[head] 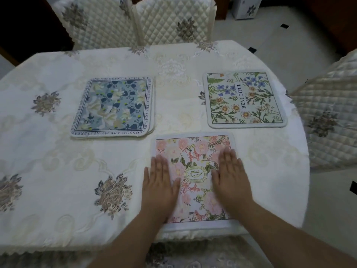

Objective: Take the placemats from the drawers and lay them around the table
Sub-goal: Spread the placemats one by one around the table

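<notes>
Here, both hands are laid flat on the pink mat, palms down, fingers straight and close together, nothing gripped. The left hand is pressed on the mat's left part, its outer fingers lying over the left border. The right hand is pressed on the right part and is slightly blurred. Between the two hands an oval label with letters is seen. The pink mat is set at the near edge of the table, its near border close to the tablecloth's fringe.

Beyond the left hand, further out and to the left, the blue mat is seen, well apart from the pink mat; extra edges show at its near right corner, so more than one mat seems stacked there. Beyond the right hand, to the right, the green mat, printed BEAUTIFUL, is laid flat.

Two quilted chairs are placed at the far side of the table, and a third chair right of the right hand.
</notes>
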`<state>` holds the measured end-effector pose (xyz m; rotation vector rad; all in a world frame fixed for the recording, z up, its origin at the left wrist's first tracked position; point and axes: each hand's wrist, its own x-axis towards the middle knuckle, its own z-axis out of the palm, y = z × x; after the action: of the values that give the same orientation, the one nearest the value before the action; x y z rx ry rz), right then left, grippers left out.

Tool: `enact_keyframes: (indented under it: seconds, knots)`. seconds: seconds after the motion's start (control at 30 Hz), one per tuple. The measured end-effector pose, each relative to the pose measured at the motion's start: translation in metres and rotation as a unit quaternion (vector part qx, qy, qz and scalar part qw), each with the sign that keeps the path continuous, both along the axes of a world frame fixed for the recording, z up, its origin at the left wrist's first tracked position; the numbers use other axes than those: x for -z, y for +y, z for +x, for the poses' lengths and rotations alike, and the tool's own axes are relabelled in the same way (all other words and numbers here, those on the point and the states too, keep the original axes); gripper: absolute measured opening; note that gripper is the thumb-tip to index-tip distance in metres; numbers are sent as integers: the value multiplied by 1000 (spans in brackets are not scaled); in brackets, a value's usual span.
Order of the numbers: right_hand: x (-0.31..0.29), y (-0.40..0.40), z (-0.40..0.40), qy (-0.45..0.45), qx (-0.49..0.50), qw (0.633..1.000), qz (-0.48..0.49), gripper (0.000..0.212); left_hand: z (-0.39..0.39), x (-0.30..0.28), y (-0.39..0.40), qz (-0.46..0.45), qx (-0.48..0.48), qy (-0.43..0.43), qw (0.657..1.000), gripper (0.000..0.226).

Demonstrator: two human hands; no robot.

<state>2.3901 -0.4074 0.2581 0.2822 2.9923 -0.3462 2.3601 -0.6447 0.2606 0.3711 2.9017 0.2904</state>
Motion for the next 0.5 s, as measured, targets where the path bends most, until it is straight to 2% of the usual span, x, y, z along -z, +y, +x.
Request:
enact_keyframes:
  seconds: [0.1, 0.17, 0.33, 0.5]
  knots:
    - [2, -31, 26, -10, -99, 995, -7, 68, 31, 1, 14, -4, 87, 17, 996, 77]
    - [4, -38, 37, -13, -122, 992, 3, 69, 42, 4, 17, -14, 119, 17, 993, 76]
    - [-1, -5, 64, -27, -93, 995, 7, 73, 51, 2, -11, -36, 91, -8, 995, 76]
    - [-3, 37, 85, -77, -33, 996, -14, 75, 59, -6, -47, -51, 29, -70, 996, 76]
